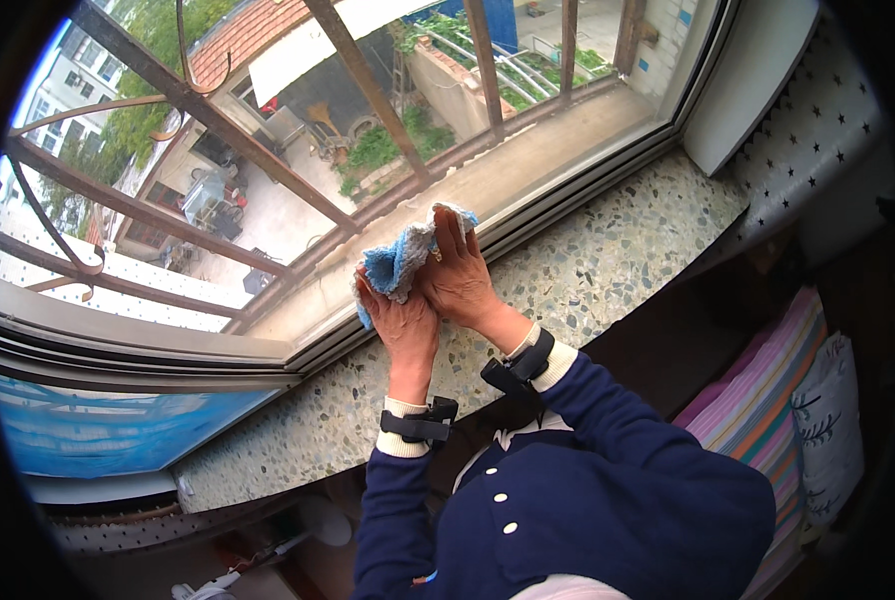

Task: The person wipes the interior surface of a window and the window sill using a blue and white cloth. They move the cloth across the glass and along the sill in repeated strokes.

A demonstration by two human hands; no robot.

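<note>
A blue and grey-white cleaning cloth [396, 262] lies crumpled at the lower edge of the window, by the sliding track [567, 206]. My left hand [401, 322] holds its near left end, fingers partly hidden by the folds. Right beside it, my right hand [459, 281] presses on the cloth's right part with its fingers stretched upward. The two hands touch near the thumbs. Whether the cloth rests on the glass or on the frame, I cannot tell. Both wrists wear black straps with small devices over cream cuffs.
A speckled terrazzo windowsill [605, 262] runs below the window. Rusty metal bars [372, 90] stand outside, with a yard beyond. A striped cushion [762, 382] and a white pillow [830, 435] lie at the right. A blue translucent sheet [132, 427] is at the left.
</note>
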